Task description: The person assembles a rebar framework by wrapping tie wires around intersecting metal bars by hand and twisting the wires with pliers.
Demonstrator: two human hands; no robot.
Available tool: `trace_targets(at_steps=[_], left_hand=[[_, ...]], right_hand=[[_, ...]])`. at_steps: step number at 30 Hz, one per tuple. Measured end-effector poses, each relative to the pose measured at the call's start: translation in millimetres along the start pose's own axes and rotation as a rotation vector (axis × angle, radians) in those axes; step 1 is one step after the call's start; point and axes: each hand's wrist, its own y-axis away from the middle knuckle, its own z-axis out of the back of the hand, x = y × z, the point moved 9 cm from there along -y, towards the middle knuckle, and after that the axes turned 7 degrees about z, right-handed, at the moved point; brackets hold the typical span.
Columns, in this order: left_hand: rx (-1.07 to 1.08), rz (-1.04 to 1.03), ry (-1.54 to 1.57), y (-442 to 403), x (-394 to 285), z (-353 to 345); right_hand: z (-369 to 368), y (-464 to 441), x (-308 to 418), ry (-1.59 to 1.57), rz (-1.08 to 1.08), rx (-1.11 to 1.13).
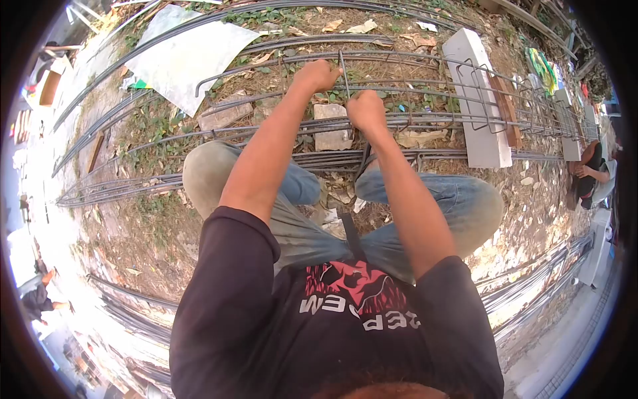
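Long steel bars run left to right across the ground in front of my knees. My left hand is closed at the far bar, beside the upper end of a thin metal piece that crosses the bars. Nearer to me, my right hand is a fist at the lower end of that piece. Its fingers hide what they hold. Square wire stirrups hang around the bars on the right. A pale brick lies under the bars, just below my hands.
A white block and a brown wood piece support the bars at right. A pale sheet lies upper left. More bars lie at left. Another person sits far right; one more is at far left.
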Motion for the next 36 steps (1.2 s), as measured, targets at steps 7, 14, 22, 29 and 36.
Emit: trace_targets(at_steps=[7,14,22,29,36], left_hand=[[0.208,0.090,-0.038,-1.1,-2.7,-14.6],[0.205,0.127,0.178,-8.6,13.8,-18.8],[0.278,0.226,0.210,-8.5,16.4,-20.9],[0.003,0.086,0.381,-46.5,37.3,-48.9],[-0.001,0.061,0.440,12.8,4.9,-6.8]], right_hand=[[-32.1,-19.3,-41.3,-0.436,-0.069,-0.184],[-11.4,-3.1,-11.3,-0.269,-0.007,-0.171],[-7.9,-7.0,-11.4,-0.213,0.074,-0.156],[5.3,-2.4,4.8,-0.064,0.132,-0.145],[45.7,-45.9,56.3,0.439,0.508,-0.042]])
